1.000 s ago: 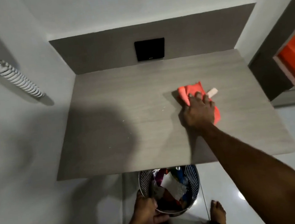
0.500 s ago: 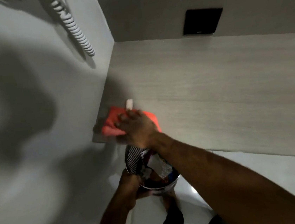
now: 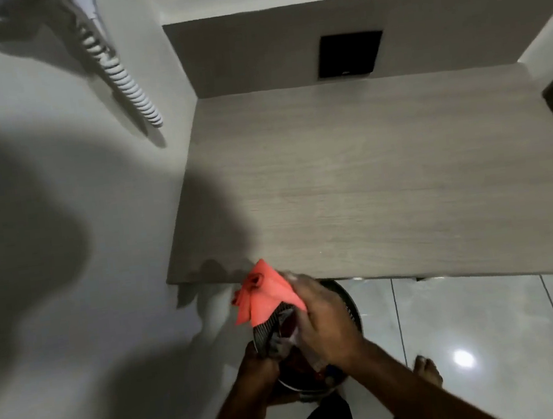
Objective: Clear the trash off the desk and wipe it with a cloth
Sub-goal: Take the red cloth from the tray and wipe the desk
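The grey wood-grain desk (image 3: 368, 178) fills the middle of the head view, its top bare. My right hand (image 3: 322, 321) grips an orange-red cloth (image 3: 264, 296) just off the desk's front-left edge, above a round metal trash bin (image 3: 350, 307). The cloth hangs bunched and blurred. My left hand (image 3: 258, 366) holds the bin's rim from the left, below desk height. Coloured trash shows inside the bin, mostly hidden by my right hand.
A white wall with a coiled cord (image 3: 122, 78) closes off the left side. A black square plate (image 3: 348, 54) sits on the desk's back panel. Glossy floor tiles (image 3: 490, 340) lie at the right, with my bare foot (image 3: 427, 369) on them.
My right hand swept the cloth from the desk's middle right to the front-left corner, then off the edge over the bin. The left hand raised the bin under that edge.
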`<control>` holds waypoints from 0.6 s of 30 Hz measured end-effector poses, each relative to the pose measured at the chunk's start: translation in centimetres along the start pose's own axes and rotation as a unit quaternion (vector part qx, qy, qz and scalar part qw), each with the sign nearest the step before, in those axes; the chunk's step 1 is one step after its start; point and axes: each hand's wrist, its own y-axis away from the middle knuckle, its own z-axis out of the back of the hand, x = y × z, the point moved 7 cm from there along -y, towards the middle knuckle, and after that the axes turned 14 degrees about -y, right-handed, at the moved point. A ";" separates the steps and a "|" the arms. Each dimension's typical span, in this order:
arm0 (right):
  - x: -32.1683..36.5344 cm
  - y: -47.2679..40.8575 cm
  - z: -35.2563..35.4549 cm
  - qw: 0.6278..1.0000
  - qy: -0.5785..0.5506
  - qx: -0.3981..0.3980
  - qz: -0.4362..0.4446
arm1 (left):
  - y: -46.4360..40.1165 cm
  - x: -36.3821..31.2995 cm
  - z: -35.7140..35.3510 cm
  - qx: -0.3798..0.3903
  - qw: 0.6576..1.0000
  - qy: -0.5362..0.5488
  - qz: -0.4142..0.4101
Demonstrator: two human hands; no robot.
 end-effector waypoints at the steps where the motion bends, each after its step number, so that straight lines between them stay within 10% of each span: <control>1: 1.2 0.0 2.2 0.999 0.012 -0.039 0.032 | -0.3 -0.4 -0.8 -0.005 1.000 -0.011 -0.005; 7: 4.1 -4.9 16.5 0.942 0.235 -0.175 0.163 | -0.5 -2.5 -6.7 0.061 0.996 -0.050 0.043; 13: -9.3 -4.2 28.2 0.911 0.351 -0.140 -0.167 | -1.1 -4.4 -11.0 0.102 0.993 -0.048 0.028; 18: -9.9 -3.0 19.5 0.925 0.340 -0.113 -0.126 | -1.4 -3.2 -10.6 0.096 0.994 -0.024 0.050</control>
